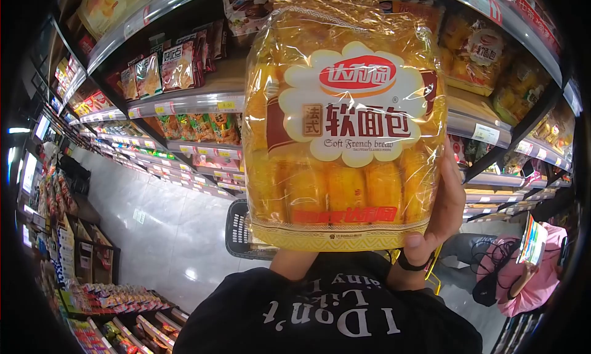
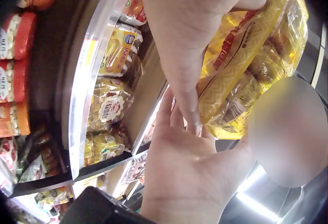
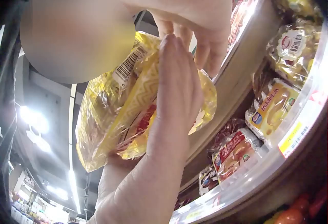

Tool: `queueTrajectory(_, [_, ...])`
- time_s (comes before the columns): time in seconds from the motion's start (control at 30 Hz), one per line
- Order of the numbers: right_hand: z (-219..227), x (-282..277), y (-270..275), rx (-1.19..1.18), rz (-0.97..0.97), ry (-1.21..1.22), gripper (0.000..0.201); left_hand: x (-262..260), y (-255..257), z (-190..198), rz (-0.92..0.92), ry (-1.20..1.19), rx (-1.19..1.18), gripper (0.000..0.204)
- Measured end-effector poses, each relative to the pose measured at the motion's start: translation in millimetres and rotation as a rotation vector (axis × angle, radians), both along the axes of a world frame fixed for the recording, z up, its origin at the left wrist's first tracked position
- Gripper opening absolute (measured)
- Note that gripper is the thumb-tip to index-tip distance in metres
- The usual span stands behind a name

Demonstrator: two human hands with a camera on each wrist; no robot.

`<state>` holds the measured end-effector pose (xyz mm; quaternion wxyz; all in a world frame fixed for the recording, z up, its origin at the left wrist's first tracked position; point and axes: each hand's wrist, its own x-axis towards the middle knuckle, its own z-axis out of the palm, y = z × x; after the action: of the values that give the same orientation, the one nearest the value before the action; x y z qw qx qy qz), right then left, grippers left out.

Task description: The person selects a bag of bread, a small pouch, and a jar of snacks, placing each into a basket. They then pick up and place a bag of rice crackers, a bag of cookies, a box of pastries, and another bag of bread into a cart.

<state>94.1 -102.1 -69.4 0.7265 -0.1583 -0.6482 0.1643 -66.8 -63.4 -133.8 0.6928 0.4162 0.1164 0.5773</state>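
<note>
A large clear-wrapped pack of soft French bread (image 1: 345,194), with yellow trim and a red logo, stands label towards me in the head view. My right hand (image 1: 444,209) grips its lower right side, thumb in front at the bottom edge and fingers along the side. In the left wrist view my left hand (image 2: 184,34) holds the pack (image 2: 256,65) between thumb and long, nearly straight fingers. The pack hides this hand in the head view. Both hands come close together at the pack in the right wrist view, left hand (image 3: 177,90) below and right hand (image 3: 189,8) above.
Store shelves (image 1: 184,102) with packaged snacks curve around me, more bread packs (image 1: 483,49) at the right. A dark shopping basket (image 1: 237,231) shows below the pack. At the right a person in pink (image 1: 535,280) holds a package. Display bins (image 1: 123,298) stand lower left.
</note>
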Motion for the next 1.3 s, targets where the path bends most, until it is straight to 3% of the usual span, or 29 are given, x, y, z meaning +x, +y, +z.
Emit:
queueTrajectory(0.17, [-0.9,-2.6,1.1,-0.01,0.064,0.024,0.083,-1.5,-0.5,-1.3,0.009,0.0,0.001,0.124])
queueTrajectory(1.3, [-3.9,-2.9,-3.3,0.008,0.008,-0.01,0.084,-14.6,-6.1,1.9,0.013,0.091,0.056,0.121])
